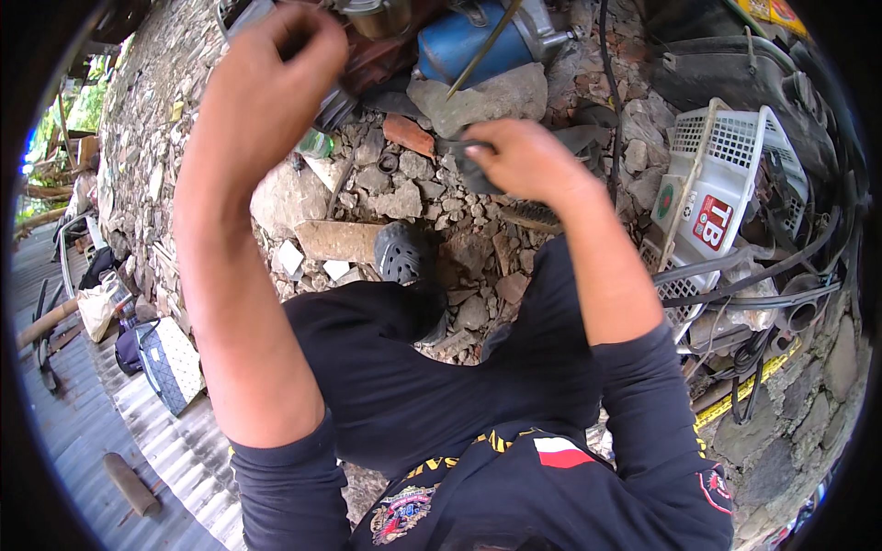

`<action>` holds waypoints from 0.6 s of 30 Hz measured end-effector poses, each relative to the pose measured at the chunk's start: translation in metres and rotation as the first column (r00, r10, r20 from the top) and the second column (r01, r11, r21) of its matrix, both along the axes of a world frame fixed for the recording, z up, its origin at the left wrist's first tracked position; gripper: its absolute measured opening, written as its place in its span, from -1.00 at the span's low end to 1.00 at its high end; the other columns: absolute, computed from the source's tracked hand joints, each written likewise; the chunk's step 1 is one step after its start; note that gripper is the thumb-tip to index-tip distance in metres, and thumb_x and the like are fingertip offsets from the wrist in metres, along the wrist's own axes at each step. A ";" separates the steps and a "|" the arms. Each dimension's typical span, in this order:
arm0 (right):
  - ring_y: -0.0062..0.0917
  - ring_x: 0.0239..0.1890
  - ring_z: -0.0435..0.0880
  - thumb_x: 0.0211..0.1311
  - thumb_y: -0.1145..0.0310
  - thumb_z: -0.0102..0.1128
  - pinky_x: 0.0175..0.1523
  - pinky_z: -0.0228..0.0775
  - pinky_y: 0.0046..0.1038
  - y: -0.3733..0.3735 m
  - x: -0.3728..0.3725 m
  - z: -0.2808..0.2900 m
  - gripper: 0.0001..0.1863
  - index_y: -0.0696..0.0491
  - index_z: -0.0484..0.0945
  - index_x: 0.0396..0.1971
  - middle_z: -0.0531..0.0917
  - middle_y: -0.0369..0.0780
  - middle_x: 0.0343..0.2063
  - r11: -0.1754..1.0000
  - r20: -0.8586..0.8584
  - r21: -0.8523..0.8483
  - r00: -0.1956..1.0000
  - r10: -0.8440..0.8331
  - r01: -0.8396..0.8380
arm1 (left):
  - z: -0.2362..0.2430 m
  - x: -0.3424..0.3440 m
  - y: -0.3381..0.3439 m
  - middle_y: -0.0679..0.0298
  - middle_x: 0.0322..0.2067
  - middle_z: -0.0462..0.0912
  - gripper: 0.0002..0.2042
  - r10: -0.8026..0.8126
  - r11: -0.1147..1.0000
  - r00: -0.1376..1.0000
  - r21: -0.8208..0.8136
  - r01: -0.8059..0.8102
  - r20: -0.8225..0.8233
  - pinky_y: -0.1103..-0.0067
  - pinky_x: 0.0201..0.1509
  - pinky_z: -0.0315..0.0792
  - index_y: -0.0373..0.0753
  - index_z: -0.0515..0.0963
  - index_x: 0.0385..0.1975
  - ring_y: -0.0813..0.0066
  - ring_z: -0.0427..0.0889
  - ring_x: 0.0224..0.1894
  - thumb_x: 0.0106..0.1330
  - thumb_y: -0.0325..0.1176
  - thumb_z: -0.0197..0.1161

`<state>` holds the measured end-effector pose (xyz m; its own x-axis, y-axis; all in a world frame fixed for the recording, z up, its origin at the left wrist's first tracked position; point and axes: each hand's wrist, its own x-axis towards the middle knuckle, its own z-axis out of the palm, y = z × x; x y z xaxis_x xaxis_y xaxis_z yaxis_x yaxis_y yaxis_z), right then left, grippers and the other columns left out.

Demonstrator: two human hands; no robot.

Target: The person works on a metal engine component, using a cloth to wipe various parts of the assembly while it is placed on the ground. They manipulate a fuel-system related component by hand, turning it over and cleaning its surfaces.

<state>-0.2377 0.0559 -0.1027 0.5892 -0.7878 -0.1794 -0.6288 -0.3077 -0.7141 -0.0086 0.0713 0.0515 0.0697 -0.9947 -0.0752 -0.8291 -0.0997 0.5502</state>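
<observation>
Your right hand (528,161) is over the rubble at the centre, with thumb and forefinger pinching a dark grey, limp piece that looks like cloth (480,176); the hand is slightly blurred, and you cannot tell how the other fingers lie. That dark piece is just to the near side of a large, flat-faced grey stone (487,99) and just right of a reddish-brown chunk of brick (408,135). Your left hand (285,55) is raised at the far left, its fingers curled inward; their tips are out of clear sight, so you cannot tell whether they pinch anything. Near it, to the right, is a round, silvery metal vessel (378,16), cut off by the far edge. Further right, beyond the stone, lies a blue metal cylinder with a silver end (469,46), and a thin yellowish rod (489,41) slants in front of it. Between your arms, on the broken stones, you have a small black ring (389,163), a flat light-brown slab (335,241) and, at its right end, a dark grey clog with holes (398,254) on your foot. To your right a white plastic crate with lattice walls (712,184) leans among dark hoses and cables (735,298). To your near left, grey corrugated sheets (175,450) carry a short brown cylinder (131,484) lying on its side.
</observation>
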 end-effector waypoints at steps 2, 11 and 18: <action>-0.07 -0.04 0.65 0.33 0.29 0.14 0.10 0.47 -0.19 0.012 0.020 -0.017 -0.70 0.10 0.64 -0.04 0.69 0.02 -0.14 0.998 0.115 -0.021 0.991 -0.063 0.065 | -0.008 -0.009 0.005 -0.07 -0.16 0.71 -0.65 -0.140 0.959 0.989 0.243 0.147 -0.045 0.38 0.04 0.51 -0.31 0.58 -0.04 0.10 0.69 -0.08 0.29 -0.22 0.19; -0.07 0.00 0.64 0.33 0.30 0.18 0.09 0.47 -0.22 0.020 0.033 -0.014 -0.72 0.10 0.63 -0.04 0.67 0.01 -0.08 0.990 0.466 0.130 0.878 -0.111 0.057 | -0.104 0.007 -0.005 0.01 0.13 0.60 -0.39 -0.263 0.739 0.943 0.585 0.334 -0.206 0.47 0.27 0.37 -0.34 0.45 0.23 0.26 0.55 0.18 0.20 -0.21 0.41; -0.11 -0.04 0.68 0.27 0.21 0.24 0.09 0.49 -0.24 -0.005 -0.010 -0.019 -0.64 0.10 0.64 -0.03 0.71 0.00 -0.13 0.992 0.233 0.123 0.972 -0.020 -0.009 | -0.108 -0.006 -0.008 0.08 -0.13 0.69 -0.56 -0.205 0.765 0.968 0.593 0.252 -0.146 0.47 0.12 0.40 -0.42 0.57 0.03 0.40 0.57 -0.10 0.34 -0.16 0.32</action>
